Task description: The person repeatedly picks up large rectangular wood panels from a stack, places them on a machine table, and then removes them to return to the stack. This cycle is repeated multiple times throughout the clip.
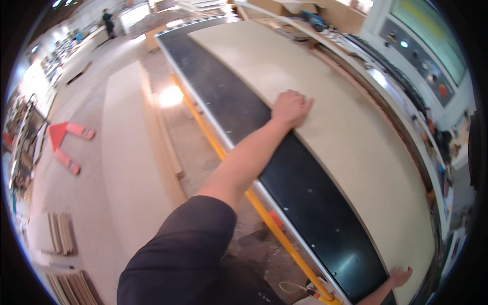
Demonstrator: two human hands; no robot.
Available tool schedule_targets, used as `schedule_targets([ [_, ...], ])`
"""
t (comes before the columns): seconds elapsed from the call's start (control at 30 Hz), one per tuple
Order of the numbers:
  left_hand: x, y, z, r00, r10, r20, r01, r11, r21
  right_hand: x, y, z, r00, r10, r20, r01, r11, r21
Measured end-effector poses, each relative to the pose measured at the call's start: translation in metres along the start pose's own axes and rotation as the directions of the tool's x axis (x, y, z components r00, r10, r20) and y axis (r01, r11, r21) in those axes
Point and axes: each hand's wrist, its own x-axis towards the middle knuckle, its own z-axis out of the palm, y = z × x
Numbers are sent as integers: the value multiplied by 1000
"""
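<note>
**Pale board (343, 127) laid lengthwise on the dark surface**

The board is set along the far side of the dark surface (300, 188), where, it seems, its length is borne throughout while a bare strip is left on the near side. The left hand (291, 109) is rested on the board at its near edge; its grip is spread, the thumb held apart from the fingers, and nothing is seen to be pinched. By this placing the long edge can probably be steadied. The right hand (400, 277) is held at the board's near end, perhaps so that both stretches are reached at once; whether its grip is spread or pressed together cannot be told.
</note>
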Motion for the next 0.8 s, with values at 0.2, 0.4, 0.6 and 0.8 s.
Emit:
schedule_targets([
  [0.2, -6, -3, -3, 948, 176, -265, -207, 974, -96, -37, -51, -12, 977, -196, -83, 205, 973, 108],
  [0.4, -25, 1, -26, 982, 80, -173, -115, 973, -202, -140, -255, -47, 784, -620, -43, 610, 755, 241],
  [0.6, -37, -11, -18, 964, 111, -242, -158, 971, -181, -236, -448, -56, 360, -909, -212, 638, 75, 766],
  [0.8, -25, -70, 19, 985, 74, 156, -84, 995, 61, -265, -493, -27, 334, -931, -148, 445, 18, 895],
])
